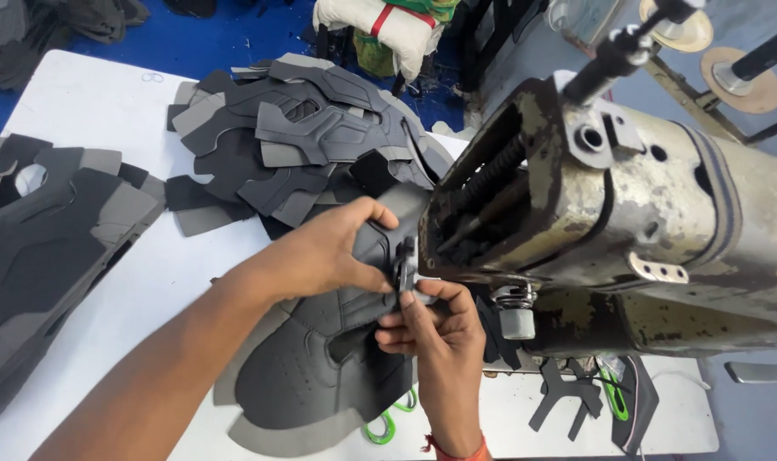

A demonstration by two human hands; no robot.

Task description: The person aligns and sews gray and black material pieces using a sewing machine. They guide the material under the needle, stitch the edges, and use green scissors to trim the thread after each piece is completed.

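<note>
A dark grey shoe upper piece [320,376] lies on the white table [90,102] under the head of a worn sewing machine [627,222]. My left hand [328,252] grips the piece's upper edge and presses it toward the needle area. My right hand [431,329] pinches the same piece from below, right beside the presser foot [405,269]. An orange band circles my right wrist.
Stacks of grey and black cut shoe pieces sit at the back [294,137] and at the left edge [47,248]. Small black cutouts [567,401] and green-handled snips [384,427] lie by the front. Thread stand discs [738,77] are at top right.
</note>
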